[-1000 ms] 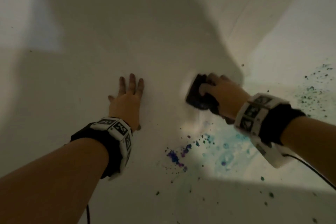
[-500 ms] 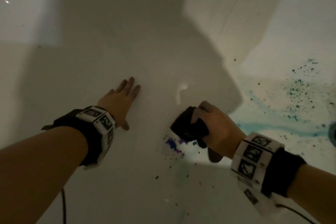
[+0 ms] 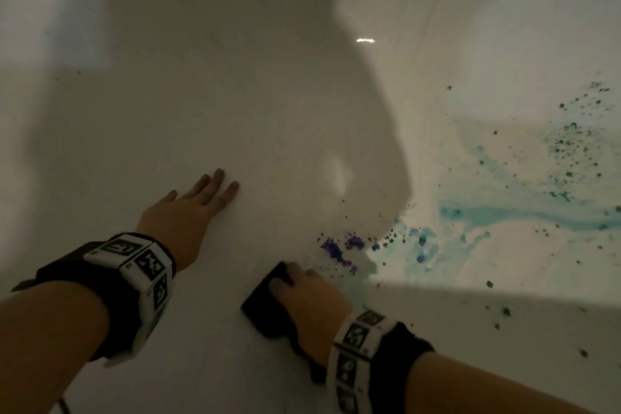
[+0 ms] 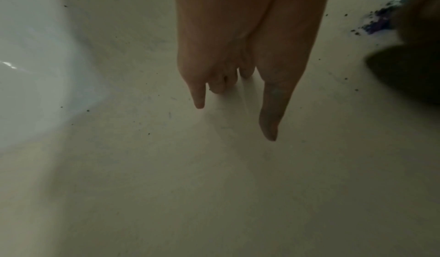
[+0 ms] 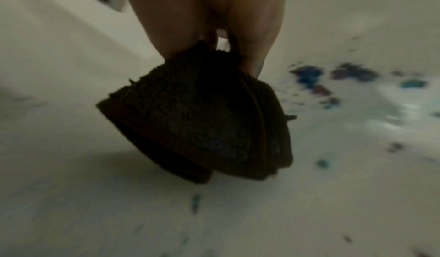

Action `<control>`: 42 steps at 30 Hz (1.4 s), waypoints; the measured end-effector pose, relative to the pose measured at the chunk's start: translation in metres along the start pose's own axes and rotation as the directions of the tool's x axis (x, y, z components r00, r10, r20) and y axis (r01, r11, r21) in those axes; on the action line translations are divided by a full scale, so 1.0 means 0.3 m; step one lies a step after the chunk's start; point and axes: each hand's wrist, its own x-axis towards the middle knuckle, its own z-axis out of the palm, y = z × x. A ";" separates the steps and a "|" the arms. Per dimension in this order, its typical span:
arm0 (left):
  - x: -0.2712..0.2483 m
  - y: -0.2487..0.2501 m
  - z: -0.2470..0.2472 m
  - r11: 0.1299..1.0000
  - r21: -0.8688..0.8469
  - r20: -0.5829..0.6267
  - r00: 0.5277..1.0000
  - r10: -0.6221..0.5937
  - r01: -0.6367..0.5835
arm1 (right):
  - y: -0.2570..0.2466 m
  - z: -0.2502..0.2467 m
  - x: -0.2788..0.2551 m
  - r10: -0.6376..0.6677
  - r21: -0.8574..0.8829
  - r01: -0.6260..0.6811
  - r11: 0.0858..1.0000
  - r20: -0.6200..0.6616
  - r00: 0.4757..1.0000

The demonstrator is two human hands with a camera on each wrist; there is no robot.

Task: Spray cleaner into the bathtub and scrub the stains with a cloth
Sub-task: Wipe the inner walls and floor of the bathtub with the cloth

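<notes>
A dark folded cloth [image 3: 265,306] lies against the white bathtub [image 3: 235,94] floor, and my right hand [image 3: 305,302] grips it from above. The right wrist view shows the same cloth [image 5: 202,122] bunched under my fingers [image 5: 259,61]. Purple stains [image 3: 339,247] sit just beyond the cloth, with a teal smear [image 3: 524,217] and dark specks spreading to the right. Those stains [image 5: 309,76] lie right of the cloth in the right wrist view. My left hand [image 3: 195,208] rests flat on the tub floor to the left, fingers straight, holding nothing. Its fingers [image 4: 271,114] touch the bare surface.
The tub's curved walls rise at the left [image 4: 28,73] and at the far right [image 3: 470,10]. A shadow covers the middle and left of the floor. Scattered dark flecks [image 3: 504,311] dot the near right area.
My right hand has dragged the cloth toward me and leftward, from above the purple stains to below them. The left hand stays planted on the tub floor.
</notes>
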 end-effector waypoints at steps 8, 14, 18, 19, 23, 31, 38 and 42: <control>0.018 -0.010 0.003 1.000 0.012 0.049 0.998 -0.028 0.028 | 0.238 -0.105 -0.045 0.466 0.323 -0.348 0.880 -0.449 0.762; 0.011 0.011 0.037 0.999 0.007 -0.017 0.999 -0.052 0.052 | 0.221 -0.133 -0.072 0.479 0.330 -0.354 0.875 -0.488 0.729; 0.003 0.006 0.057 0.996 0.050 -0.132 0.989 -0.063 0.071 | -0.016 -0.103 -0.035 0.097 0.200 -0.015 0.980 -0.407 0.908; -0.006 -0.005 0.062 0.995 0.029 -0.161 0.983 -0.092 0.098 | -0.090 -0.082 -0.009 0.009 0.195 0.056 0.979 -0.318 0.948; -0.026 -0.076 0.079 0.967 -0.081 -0.094 0.964 -0.250 0.243 | -0.264 -0.013 0.127 -0.136 0.172 0.152 0.973 -0.099 0.986; -0.015 -0.112 0.091 0.968 -0.097 0.004 0.973 -0.232 0.232 | -0.033 -0.187 0.165 0.114 0.177 -0.031 0.984 -0.479 0.870; -0.011 -0.103 0.083 0.960 -0.133 0.017 0.969 -0.247 0.247 | 0.248 -0.326 0.045 0.554 0.402 -0.382 0.832 -0.585 0.592; -0.013 -0.100 0.078 0.958 -0.134 0.007 0.967 -0.254 0.253 | 0.105 -0.236 0.008 0.331 0.368 -0.121 0.922 -0.587 0.739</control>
